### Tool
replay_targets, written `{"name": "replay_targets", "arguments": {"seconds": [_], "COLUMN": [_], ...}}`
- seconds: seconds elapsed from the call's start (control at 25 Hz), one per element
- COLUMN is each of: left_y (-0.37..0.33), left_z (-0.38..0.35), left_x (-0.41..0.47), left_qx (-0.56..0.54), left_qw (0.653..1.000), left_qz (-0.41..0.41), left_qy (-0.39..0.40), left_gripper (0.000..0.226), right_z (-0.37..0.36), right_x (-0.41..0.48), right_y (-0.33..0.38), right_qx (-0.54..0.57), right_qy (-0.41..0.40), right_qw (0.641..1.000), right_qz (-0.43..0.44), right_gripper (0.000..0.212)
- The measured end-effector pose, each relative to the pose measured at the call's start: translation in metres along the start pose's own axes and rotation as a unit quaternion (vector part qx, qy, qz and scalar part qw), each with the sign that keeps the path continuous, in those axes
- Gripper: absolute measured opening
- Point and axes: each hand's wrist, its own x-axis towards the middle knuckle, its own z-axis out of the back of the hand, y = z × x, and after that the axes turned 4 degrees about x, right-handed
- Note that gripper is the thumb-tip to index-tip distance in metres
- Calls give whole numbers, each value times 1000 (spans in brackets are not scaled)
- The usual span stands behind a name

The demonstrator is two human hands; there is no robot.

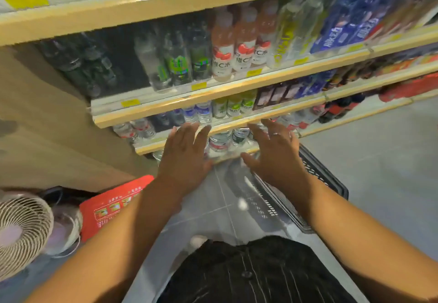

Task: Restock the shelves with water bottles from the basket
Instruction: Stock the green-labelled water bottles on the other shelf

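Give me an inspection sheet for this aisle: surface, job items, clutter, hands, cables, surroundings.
Surface: grey tiled floor; wood-edged shelves, stocked.
Job's things: water bottles stand on a low shelf beyond the hands; black basket on the floor at right, contents too blurred to tell.
Clutter: red pack on the floor at left.
Hands: left hand and right hand both open, fingers spread, holding nothing.
Cables: thin loop beside the fan, possibly a cord.
Surroundings: white fan at lower left; other drinks on upper shelves.
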Motion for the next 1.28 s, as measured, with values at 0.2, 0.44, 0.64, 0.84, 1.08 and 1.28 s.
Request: {"name": "replay_targets", "arguments": {"seconds": [0.2, 0.44, 0.64, 0.84, 1.08, 1.28], "left_y": [-116, -260, -343, -399, -462, -519], "left_z": [4, 1, -10, -23, -17, -15], "left_x": [42, 80, 96, 111, 120, 102], "left_qx": [22, -37, -68, -2, -33, -31], "left_qw": [991, 973, 946, 899, 823, 773], "left_qz": [-127, -218, -306, -425, -551, -615], "left_qy": [32, 64, 79, 109, 135, 149], "left_gripper": [71, 65, 63, 76, 75, 74], "right_z": [24, 38, 43, 43, 47, 51], "right_x": [-72, -148, -192, -224, -262, -310], "right_y": [-105, -208, -264, -290, -291, -300], "right_qx": [7, 33, 69, 94, 87, 111], "right_qy": [-9, -1, -9, -51, -110, -117], "right_qw": [993, 971, 942, 887, 809, 745], "right_qz": [-119, -236, -330, -449, -571, -648], "right_gripper": [71, 73, 75, 75, 74, 74]}}
